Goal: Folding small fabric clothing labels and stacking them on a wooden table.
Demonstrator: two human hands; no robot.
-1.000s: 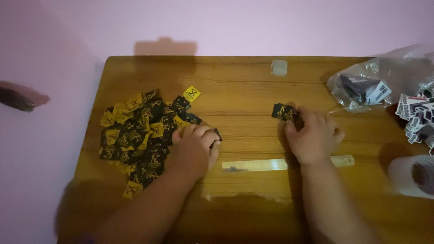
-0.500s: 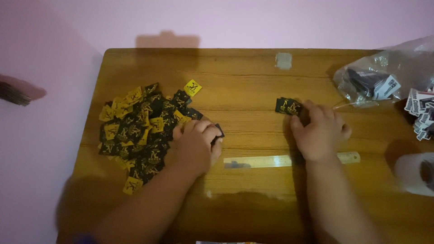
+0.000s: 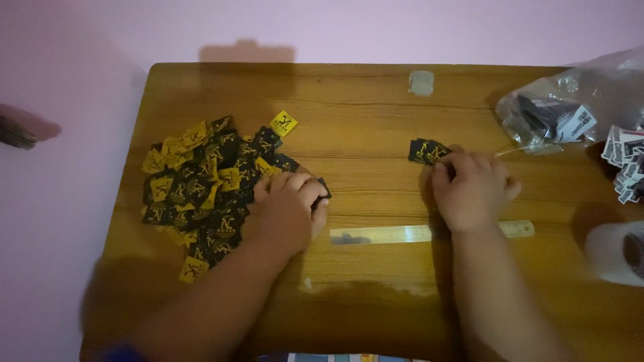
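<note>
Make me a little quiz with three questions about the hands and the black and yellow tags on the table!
1. True or false: the left hand rests at the edge of the big pile of tags.
2. What does the right hand touch? A) a small stack of tags B) the plastic bag C) the white roll
3. Fill in: the ruler lies flat on the wooden ____.

Key: 1 true. 2 A. 3 table.
</note>
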